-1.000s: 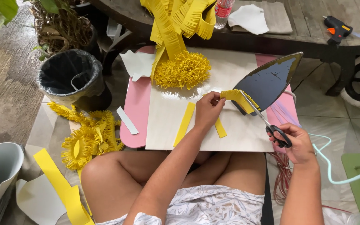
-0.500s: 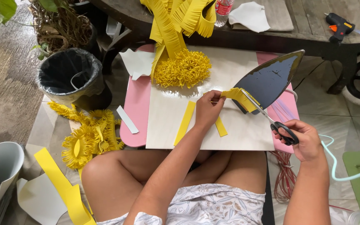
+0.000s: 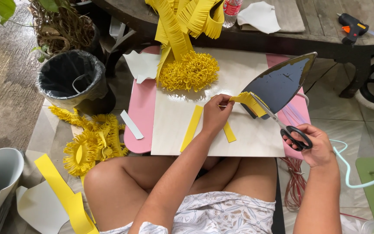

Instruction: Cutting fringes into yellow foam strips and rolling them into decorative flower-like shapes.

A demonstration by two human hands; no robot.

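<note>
The left hand pinches one end of a yellow strip between thumb and fingers, holding it up over the pale board on the lap. The right hand is closed through the handles of the scissors, whose blades reach the strip's edge just in front of the dark iron. A good deal looks done: a fringed yellow heap sits at the board's far end, and fringed coils lie on the floor beside the bin. Plain strips on the board and a long one on the floor seem uncut, so more fringing likely remains.
</note>
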